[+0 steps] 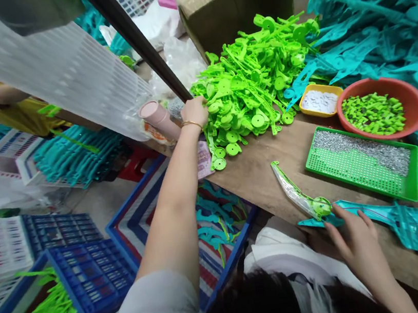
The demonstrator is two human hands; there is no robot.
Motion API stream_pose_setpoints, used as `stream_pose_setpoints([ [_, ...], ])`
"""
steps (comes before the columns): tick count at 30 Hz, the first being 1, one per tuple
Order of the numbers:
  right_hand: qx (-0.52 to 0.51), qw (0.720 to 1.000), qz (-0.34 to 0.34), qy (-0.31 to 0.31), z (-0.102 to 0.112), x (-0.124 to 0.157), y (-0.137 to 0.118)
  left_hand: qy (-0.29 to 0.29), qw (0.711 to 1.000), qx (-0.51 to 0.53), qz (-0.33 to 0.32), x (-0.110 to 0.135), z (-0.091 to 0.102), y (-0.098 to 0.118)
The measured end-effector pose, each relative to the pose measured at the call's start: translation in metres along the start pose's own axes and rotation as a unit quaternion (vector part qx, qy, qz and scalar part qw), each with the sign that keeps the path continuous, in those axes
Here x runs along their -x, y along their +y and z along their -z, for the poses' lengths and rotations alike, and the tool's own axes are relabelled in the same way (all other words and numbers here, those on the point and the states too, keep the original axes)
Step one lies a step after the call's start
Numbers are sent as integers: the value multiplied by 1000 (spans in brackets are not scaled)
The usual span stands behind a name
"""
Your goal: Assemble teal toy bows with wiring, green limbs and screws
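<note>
So there's this brown cardboard box (243, 12), with a crumpled clear plastic bag (183, 61) just left of it and a dark pole (137, 33) slanting past on that same side. Nearer than the box and off to its left: a pink canister (156, 116), then way further, a blue plastic crate (93, 271).

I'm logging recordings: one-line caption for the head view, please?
Left hand at a heap of green parts, right hand at a curved green piece near the workbench edge.

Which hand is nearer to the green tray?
Right. The right hand is close to the near side of the green tray; the left hand is farther off, at the edge of the bright green pile.
</note>
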State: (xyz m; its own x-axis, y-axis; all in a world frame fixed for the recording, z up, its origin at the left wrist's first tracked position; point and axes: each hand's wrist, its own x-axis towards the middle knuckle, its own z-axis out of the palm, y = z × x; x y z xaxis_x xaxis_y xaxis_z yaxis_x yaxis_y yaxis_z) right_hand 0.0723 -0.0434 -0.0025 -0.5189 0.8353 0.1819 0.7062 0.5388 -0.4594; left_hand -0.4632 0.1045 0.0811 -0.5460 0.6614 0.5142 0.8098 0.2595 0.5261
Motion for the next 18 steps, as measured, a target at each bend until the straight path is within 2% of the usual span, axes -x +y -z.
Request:
stream_pose_setpoints([
  [2,-5,1000,18,22,7,-7,-4,2,999,-31,-5,3,17,15],
  [3,-13,999,23,45,12,-13,-8,17,998,-51,-29,10,26,26],
  [5,-37,993,25,108,23,-28,-22,47,989,-71,-121,39,40,55],
  [6,-51,988,24,140,29,-37,-30,26,980,-68,-183,60,44,72],
  [8,-70,983,45,165,36,-54,-48,-71,944,-35,-319,109,45,103],
  [10,-71,986,79,130,35,-66,-61,-154,893,16,-423,158,40,126],
  [12,-60,990,100,83,29,-69,-65,-173,869,48,-462,196,31,137],
  [14,-40,992,102,60,20,-66,-60,-182,876,84,-439,221,22,137],
  [15,-27,993,96,57,16,-63,-56,-190,893,105,-395,229,17,134],
  [16,-10,995,88,55,12,-59,-51,-199,915,127,-328,235,12,129],
  [18,39,995,71,49,7,-54,-41,-224,949,164,-151,241,2,119],
])
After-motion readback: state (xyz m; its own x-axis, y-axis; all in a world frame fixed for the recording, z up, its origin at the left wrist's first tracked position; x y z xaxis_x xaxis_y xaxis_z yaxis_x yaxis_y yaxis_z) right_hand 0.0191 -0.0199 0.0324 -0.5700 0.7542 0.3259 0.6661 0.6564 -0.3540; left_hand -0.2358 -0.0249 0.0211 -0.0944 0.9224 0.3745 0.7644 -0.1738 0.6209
